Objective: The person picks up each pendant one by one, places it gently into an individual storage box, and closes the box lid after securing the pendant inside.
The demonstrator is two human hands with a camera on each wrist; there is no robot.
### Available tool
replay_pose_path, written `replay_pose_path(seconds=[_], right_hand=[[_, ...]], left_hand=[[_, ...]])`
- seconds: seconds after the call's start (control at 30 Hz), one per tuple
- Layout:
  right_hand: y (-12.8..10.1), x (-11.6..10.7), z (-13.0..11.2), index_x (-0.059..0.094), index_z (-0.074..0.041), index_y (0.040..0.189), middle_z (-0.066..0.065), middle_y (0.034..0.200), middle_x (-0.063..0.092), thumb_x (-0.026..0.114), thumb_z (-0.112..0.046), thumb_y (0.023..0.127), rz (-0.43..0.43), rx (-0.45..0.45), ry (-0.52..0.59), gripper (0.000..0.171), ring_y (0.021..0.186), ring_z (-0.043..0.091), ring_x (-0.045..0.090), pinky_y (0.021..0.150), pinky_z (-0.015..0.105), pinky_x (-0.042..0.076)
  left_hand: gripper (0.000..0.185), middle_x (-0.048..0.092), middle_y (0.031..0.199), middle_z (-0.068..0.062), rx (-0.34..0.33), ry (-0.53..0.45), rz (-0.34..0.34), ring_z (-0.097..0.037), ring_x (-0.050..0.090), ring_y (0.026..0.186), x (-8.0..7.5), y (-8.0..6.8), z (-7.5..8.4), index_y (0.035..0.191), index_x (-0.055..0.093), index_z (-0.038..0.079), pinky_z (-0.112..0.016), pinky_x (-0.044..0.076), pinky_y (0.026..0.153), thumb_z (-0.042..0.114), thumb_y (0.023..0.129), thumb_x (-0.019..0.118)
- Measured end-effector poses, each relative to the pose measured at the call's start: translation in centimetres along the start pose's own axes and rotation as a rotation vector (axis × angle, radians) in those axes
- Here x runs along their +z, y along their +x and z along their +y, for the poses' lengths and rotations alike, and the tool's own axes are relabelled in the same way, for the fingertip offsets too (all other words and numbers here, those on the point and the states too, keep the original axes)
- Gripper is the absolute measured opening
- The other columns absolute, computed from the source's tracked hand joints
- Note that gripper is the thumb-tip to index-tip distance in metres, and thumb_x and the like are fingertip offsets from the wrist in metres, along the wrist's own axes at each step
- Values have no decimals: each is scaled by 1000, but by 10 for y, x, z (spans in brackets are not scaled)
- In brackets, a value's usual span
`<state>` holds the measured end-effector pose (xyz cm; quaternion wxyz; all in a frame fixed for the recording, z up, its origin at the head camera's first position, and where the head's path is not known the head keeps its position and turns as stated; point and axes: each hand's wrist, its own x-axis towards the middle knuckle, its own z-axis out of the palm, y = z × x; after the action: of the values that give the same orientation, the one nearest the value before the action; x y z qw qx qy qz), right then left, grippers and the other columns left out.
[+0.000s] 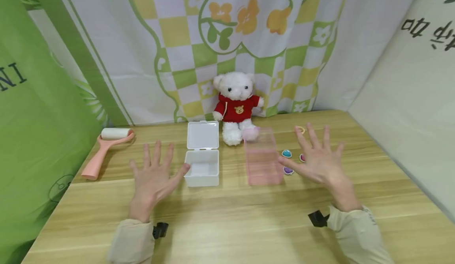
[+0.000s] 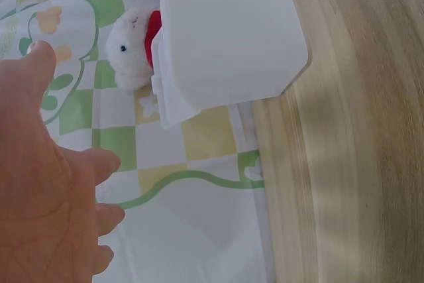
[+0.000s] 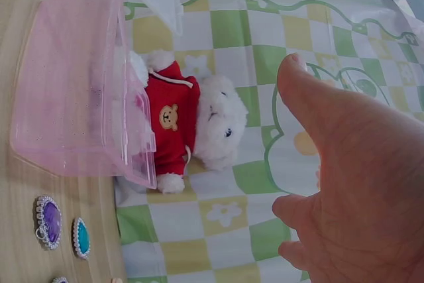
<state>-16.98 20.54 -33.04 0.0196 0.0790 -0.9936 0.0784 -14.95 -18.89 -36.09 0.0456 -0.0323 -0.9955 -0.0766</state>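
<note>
- My left hand (image 1: pixel 153 179) hovers with fingers spread, gripping nothing, thumb tip just beside the white box (image 1: pixel 202 168), which stands lid-up on the table (image 1: pixel 227 224).
- My right hand (image 1: pixel 320 161) is splayed too and holds nothing, just right of the pink box (image 1: pixel 262 157).
- Purple gem (image 1: pixel 288 171) and teal gem (image 1: pixel 286 153) lie between them.
- Behind sits a teddy bear (image 1: pixel 236 106), a bear emblem on its red sweater.
- A pink lint roller (image 1: pixel 103 147) lies far left; the wall writing is cut off, unreadable.

On the bench (image 1: pixel 227 224): open box (image 1: pixel 202 163) left of the bag (image 1: pixel 262 156), bear (image 1: pixel 236 106) behind both. Roller (image 1: pixel 103 147) far left; gems (image 1: pixel 286 153) right of the bag.
</note>
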Motion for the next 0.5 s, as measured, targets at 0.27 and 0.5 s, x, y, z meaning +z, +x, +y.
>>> replay_pose_path(seconds=[0.27,0.5], right_hand=[[2,-5,-1,-3,-23,145,8,149,-13,31,-76,77,20,-6,22,93,124,37,-30,84,75,-12],[3,-7,6,35,-9,137,22,137,34,56,-52,82,222,-114,298,73,124,50,23,88,71,19]], left_hand=[[86,-4,149,-16,8,-90,-4,-41,-12,131,-3,3,1,146,5,19,-70,-6,92,73,81,22],[74,35,137,-23,29,-611,-45,-42,39,119,15,14,-14,140,26,3,-52,36,93,52,89,44]])
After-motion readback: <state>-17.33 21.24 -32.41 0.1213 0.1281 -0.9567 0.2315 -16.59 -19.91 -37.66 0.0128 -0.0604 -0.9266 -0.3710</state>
